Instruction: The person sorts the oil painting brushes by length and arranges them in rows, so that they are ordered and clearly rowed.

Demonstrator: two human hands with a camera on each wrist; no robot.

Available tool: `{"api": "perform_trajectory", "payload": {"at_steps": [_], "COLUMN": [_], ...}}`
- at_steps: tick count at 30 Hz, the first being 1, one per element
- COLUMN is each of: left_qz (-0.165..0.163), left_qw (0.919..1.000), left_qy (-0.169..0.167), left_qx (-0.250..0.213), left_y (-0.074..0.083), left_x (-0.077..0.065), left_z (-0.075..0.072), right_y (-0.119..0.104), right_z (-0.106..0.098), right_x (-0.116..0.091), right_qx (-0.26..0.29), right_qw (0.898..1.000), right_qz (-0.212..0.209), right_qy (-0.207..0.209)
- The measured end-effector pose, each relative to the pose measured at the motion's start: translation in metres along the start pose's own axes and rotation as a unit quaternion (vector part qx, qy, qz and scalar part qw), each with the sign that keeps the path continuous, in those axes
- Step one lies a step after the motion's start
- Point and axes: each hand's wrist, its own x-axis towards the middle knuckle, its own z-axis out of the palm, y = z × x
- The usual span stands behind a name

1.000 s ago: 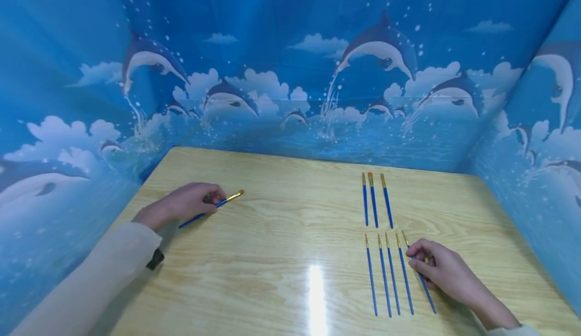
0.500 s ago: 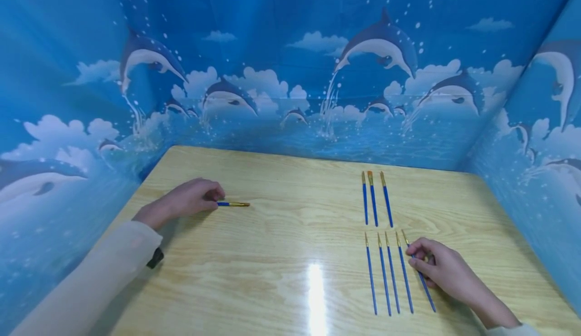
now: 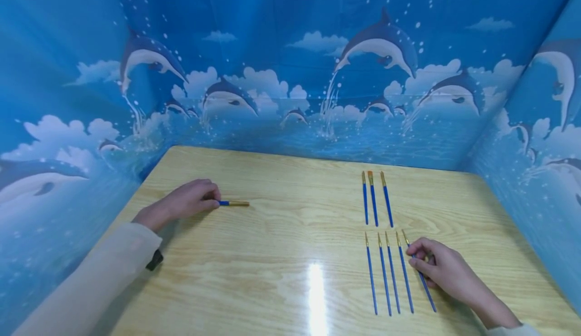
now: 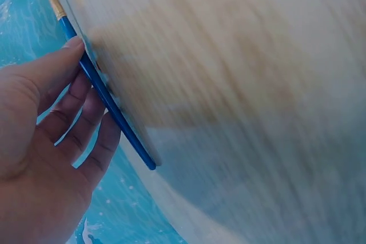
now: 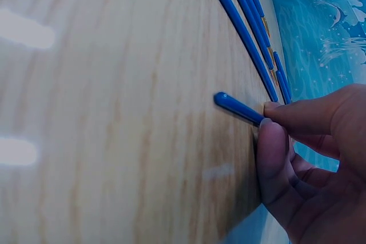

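In the head view my left hand (image 3: 192,199) pinches a paintbrush (image 3: 233,203) at the table's left side, its gold ferrule and bristles pointing right. From the left wrist, that brush's blue handle (image 4: 108,95) runs under the thumb and along the fingers, close to the tabletop. My right hand (image 3: 442,265) holds a thin paintbrush (image 3: 425,290) between thumb and fingertips, at the right end of the front row. The right wrist view shows its blue handle end (image 5: 237,107) sticking out past the thumb, while the bristle end is hidden behind the hand.
Several thin blue brushes (image 3: 394,280) lie side by side just left of my right hand. Behind them lie 3 wider brushes (image 3: 373,200). The wooden table (image 3: 281,235) meets a dolphin-printed backdrop (image 3: 290,73) at the back and sides.
The brush in my left hand has swung from a diagonal to nearly level, its bristles pointing right, and the hand has shifted slightly. My right hand and the laid-out brushes have stayed put.
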Motion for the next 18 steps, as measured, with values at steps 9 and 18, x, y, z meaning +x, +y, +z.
{"api": "perform_trajectory", "payload": {"at_steps": [9,18], "left_qz": [-0.025,-0.029], "left_qw": [0.9996,0.9987], "left_qy": [-0.003,0.012], "left_qx": [-0.008,-0.040], "left_y": [0.006,0.015], "left_x": [0.002,0.005], "left_z": [-0.004,-0.004], "right_y": [0.000,0.000], "right_z": [-0.001,0.000], "right_x": [0.000,-0.001], "right_qx": [0.001,-0.002], "right_qw": [1.000,1.000], "right_qz": [0.002,-0.005], "right_qy": [-0.001,0.001]}}
